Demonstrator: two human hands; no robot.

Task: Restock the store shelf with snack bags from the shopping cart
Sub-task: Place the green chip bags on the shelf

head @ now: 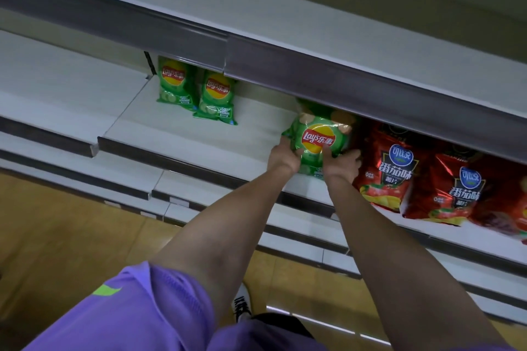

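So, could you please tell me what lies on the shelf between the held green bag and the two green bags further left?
Nothing: in the head view, the shelf is bare between the held green bag and the two green bags.

"Lay's 乐事" is printed on the held green bag (319, 137) and two green bags (196, 91) at ten o'clock; "番茄味 薯片" is read on red bags (399, 171) at three o'clock.

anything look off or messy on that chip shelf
Slightly. The two green bags at the back left lean unevenly, one overlapping the other, with a bare gap before the green bag both hands hold. The red bags overlap, tilted. Nothing looks spilled or torn.
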